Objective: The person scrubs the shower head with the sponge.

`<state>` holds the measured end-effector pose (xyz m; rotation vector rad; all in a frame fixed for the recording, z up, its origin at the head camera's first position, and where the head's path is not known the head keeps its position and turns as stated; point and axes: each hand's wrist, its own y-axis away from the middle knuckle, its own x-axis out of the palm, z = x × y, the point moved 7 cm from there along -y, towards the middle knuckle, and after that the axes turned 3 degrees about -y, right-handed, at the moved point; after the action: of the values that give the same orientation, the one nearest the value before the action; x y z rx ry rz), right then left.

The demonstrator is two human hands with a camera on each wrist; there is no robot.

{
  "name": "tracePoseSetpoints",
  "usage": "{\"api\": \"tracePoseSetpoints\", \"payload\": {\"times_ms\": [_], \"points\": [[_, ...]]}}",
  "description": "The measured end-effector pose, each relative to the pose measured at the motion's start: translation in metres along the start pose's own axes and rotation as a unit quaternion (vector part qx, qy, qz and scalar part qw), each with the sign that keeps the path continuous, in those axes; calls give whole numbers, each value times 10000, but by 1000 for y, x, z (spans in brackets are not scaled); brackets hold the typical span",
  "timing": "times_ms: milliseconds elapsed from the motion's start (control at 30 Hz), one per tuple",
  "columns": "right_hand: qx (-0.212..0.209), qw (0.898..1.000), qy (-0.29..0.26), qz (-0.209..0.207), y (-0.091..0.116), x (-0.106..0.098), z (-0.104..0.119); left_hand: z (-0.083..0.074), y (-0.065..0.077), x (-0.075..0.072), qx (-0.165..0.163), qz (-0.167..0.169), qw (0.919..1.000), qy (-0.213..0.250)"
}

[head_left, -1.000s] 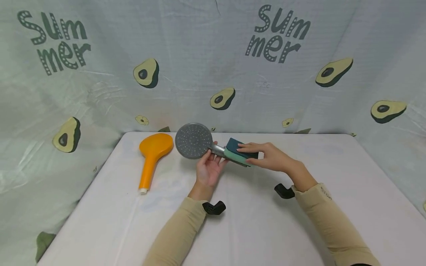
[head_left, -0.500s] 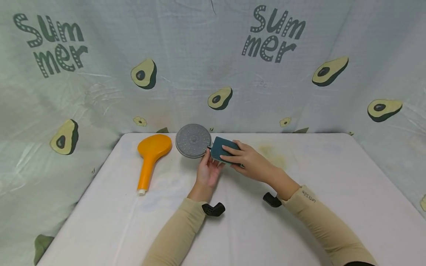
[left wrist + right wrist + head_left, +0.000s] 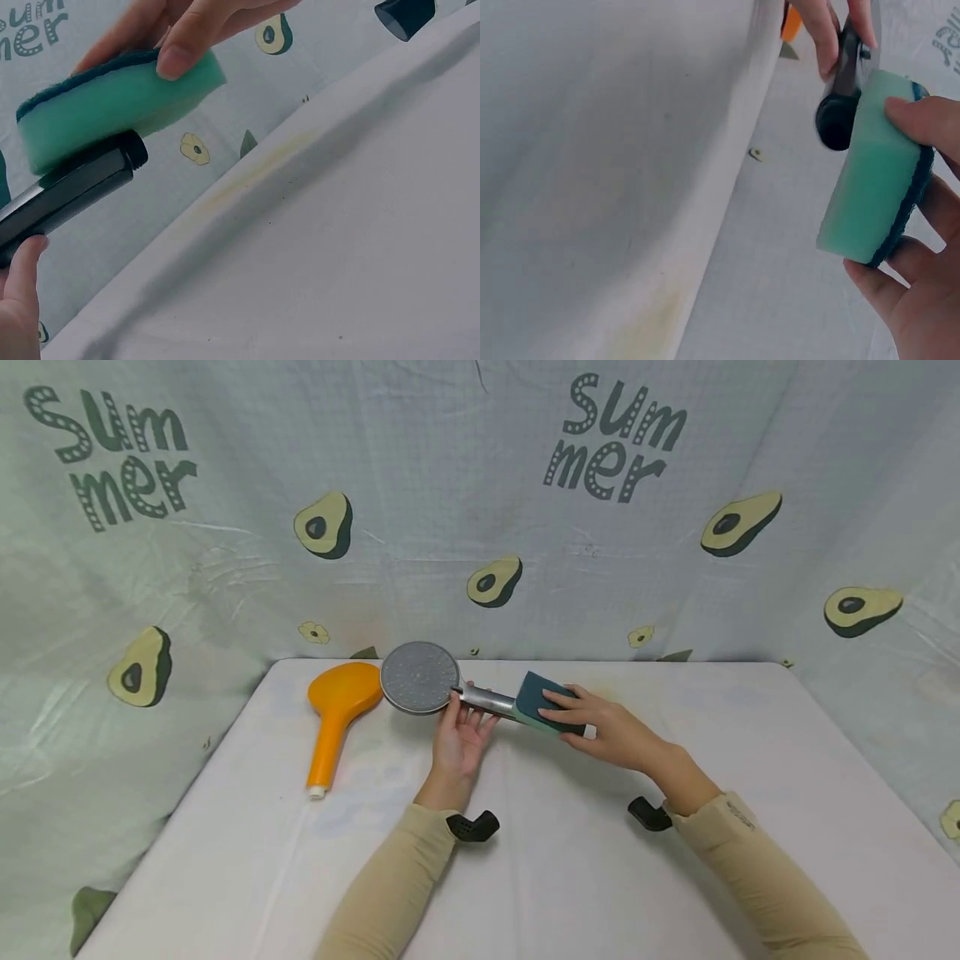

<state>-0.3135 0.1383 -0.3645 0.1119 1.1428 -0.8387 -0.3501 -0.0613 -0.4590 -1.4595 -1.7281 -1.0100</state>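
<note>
My left hand (image 3: 456, 750) holds a grey shower head (image 3: 420, 677) by the neck of its handle, up off the table, with the round nozzle face turned toward the head camera. In my right hand (image 3: 618, 731) is a sponge (image 3: 551, 702), green foam with a dark blue scouring layer, gripped between thumb and fingers. The foam side lies against the end of the shower head's handle (image 3: 75, 187) in the left wrist view. From the right wrist view, the sponge (image 3: 874, 176) sits beside the handle's dark round end (image 3: 837, 120).
An orange shower-head-shaped object (image 3: 337, 718) with a white tip lies on the white table (image 3: 562, 877), left of my left hand. Behind the table hangs a pale curtain (image 3: 420, 468) printed with avocados and lettering.
The sponge slid left along the handle up to the shower head's neck, then back right to the handle's end. My left hand and the shower head shifted slightly left.
</note>
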Motion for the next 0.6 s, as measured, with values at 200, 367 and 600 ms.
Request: {"api": "tracePoseSetpoints", "payload": {"times_ms": [200, 367, 600], "points": [[-142, 9998, -29, 128, -23, 8, 4, 6, 5, 9, -174, 597, 9968, -494], [-378, 9993, 3, 40, -41, 12, 13, 11, 8, 12, -340, 907, 9939, -529], [-84, 9991, -388, 166, -40, 10, 9, 6, 1, 8, -74, 544, 9980, -329]]}}
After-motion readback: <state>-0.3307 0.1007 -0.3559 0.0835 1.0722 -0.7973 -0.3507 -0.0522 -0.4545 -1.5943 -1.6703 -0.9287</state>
